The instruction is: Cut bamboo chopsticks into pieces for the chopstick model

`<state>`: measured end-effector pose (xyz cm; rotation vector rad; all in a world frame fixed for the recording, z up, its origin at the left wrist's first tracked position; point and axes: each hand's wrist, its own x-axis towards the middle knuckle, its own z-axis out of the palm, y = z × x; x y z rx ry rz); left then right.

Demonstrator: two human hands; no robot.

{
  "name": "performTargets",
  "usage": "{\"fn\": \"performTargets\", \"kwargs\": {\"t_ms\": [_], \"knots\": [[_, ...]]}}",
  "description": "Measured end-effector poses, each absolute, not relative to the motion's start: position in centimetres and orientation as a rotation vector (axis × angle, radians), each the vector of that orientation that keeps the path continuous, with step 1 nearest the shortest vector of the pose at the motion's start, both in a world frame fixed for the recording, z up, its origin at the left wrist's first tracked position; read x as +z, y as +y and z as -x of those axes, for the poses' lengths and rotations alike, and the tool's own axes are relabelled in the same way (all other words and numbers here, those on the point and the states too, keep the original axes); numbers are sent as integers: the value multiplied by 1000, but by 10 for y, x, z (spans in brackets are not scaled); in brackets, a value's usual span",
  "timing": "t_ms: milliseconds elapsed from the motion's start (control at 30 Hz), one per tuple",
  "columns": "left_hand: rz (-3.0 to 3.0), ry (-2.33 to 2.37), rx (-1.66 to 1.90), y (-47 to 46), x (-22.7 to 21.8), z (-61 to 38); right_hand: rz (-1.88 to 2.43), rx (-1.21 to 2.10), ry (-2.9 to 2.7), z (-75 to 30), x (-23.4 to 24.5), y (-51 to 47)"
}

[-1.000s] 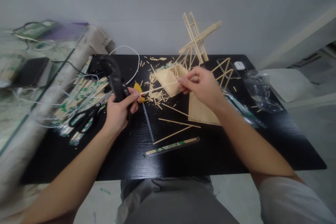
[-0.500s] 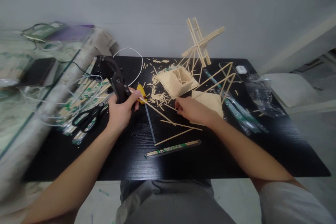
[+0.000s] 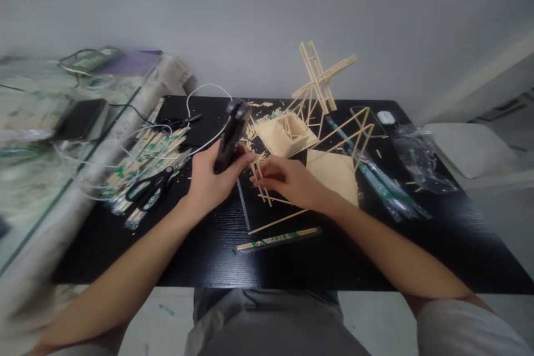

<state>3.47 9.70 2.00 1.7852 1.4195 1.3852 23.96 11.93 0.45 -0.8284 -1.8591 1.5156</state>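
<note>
The left hand [image 3: 208,181] grips a black tool [image 3: 231,136] and thin wooden sticks [image 3: 266,194]; the right hand [image 3: 292,181] grasps the sticks nearer.

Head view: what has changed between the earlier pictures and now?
The left hand, still holding the black tool, moved right. The right hand let go of one thin stick, reached down, and now meets the left at a pair of them. Scissors and wrapped chopsticks stayed put.
</note>
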Motion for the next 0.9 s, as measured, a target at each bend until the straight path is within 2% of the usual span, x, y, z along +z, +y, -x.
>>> {"fn": "performTargets", "kwargs": {"t_ms": [467,900], "knots": [[-1803,1415,1376,92,26,-48,795,905,-2142,-240,-11,128],[-1713,1342,1378,92,18,-53,797,923,-2234,-242,-15,129]]}}
